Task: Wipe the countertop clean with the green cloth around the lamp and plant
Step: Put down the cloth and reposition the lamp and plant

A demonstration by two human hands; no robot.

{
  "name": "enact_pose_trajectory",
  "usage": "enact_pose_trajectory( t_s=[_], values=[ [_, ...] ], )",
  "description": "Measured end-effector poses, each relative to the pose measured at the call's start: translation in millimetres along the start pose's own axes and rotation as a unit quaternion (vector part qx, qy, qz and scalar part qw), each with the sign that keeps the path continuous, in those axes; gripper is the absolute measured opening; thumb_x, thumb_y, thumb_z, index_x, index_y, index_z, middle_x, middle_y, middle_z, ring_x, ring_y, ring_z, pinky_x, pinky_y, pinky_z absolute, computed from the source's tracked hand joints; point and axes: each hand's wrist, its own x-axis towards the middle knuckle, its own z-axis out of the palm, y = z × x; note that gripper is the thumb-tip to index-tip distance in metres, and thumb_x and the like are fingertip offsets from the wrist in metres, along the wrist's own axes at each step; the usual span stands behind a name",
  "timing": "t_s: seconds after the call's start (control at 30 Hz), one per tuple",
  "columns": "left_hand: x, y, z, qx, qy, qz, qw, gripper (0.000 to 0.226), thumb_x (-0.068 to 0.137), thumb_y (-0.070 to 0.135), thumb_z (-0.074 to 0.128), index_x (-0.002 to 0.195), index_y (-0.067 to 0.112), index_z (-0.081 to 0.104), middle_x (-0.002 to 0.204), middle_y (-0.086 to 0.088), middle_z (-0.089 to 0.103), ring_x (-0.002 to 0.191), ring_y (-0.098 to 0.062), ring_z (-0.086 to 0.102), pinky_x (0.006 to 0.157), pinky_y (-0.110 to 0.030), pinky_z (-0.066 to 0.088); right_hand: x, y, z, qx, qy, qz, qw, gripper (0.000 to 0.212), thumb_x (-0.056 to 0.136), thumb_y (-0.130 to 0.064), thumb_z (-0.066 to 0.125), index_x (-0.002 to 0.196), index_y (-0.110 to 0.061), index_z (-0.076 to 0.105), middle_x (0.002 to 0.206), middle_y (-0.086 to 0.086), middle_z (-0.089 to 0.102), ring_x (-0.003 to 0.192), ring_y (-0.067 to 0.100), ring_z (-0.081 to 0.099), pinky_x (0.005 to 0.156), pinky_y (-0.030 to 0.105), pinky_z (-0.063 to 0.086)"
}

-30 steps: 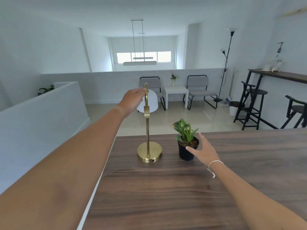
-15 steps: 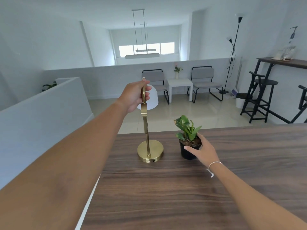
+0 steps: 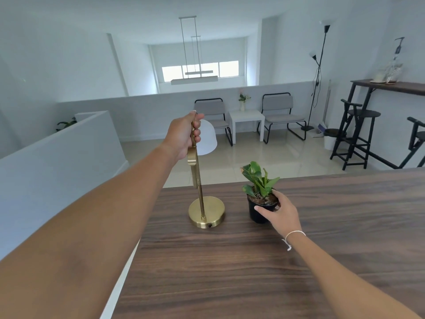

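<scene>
head | left hand (image 3: 184, 137) clamped on lamp (image 3: 199, 180) | right hand (image 3: 281, 211) gripping plant pot (image 3: 258, 211)

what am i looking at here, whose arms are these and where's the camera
There is no machine here: the arms belong to a person, and the single camera is worn on their head, looking forward and down, so you see what they see. In front of them is a dark wood countertop. Two things stand on it: a brass lamp with a white shade, and a small potted plant in a black pot. The left hand is closed around the top of the lamp's stem. The right hand is wrapped around the pot's side. No green cloth shows in this view. Behind the counter is a room with chairs and stools.
</scene>
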Motion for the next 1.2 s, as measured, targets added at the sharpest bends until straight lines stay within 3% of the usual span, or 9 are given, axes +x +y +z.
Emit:
enact_pose_trajectory(
  t_s=[0.27,0.53,0.8,1.0,1.2],
  values=[
    [-37,21,-3,-0.026,-0.001,0.011,1.0,0.026,0.097,0.025,0.039,0.092,0.014,0.062,0.06,0.006,0.041,0.045,-0.005,0.036,0.044,-0.016,0.035,-33,-26,-22,0.002,0.006,-0.018,1.0,0.073,0.062,-0.042,0.08,0.127,-0.028,0.05,0.115,-0.01,0.059,0.102,0.011,0.054,0.086,0.022,0.042],
    [-93,35,-4,-0.034,0.0,0.017,0.999,0.026,0.097,0.024,0.039,0.09,0.015,0.062,0.06,0.007,0.041,0.046,-0.006,0.036,0.043,-0.016,0.035,-98,-29,-48,-0.016,0.016,-0.021,1.0,0.077,0.058,-0.047,0.079,0.127,-0.029,0.05,0.108,-0.015,0.057,0.098,0.011,0.056,0.082,0.021,0.042],
    [-167,42,-4,-0.051,0.05,0.027,0.997,0.025,0.097,0.024,0.039,0.09,0.014,0.061,0.058,0.008,0.042,0.044,-0.005,0.036,0.042,-0.016,0.034,-164,-21,-77,0.014,-0.011,-0.038,0.999,0.067,0.059,-0.038,0.082,0.12,-0.028,0.057,0.109,-0.01,0.064,0.096,0.011,0.06,0.084,0.02,0.043],
    [-216,27,-4,-0.042,0.088,0.03,0.995,0.024,0.096,0.025,0.04,0.091,0.014,0.061,0.062,0.008,0.041,0.043,-0.004,0.037,0.042,-0.015,0.034,-206,-5,-89,0.041,-0.056,-0.043,0.997,0.068,0.06,-0.031,0.083,0.121,-0.023,0.056,0.117,-0.006,0.063,0.107,0.014,0.061,0.099,0.034,0.046],
    [-240,24,-7,-0.028,0.087,0.034,0.995,0.024,0.096,0.028,0.041,0.091,0.016,0.061,0.058,0.01,0.041,0.042,-0.003,0.037,0.043,-0.015,0.034,-227,-6,-94,0.053,-0.068,-0.041,0.995,0.071,0.063,-0.031,0.081,0.126,-0.022,0.051,0.124,-0.005,0.06,0.113,0.014,0.057,0.103,0.036,0.043]
  ],
)
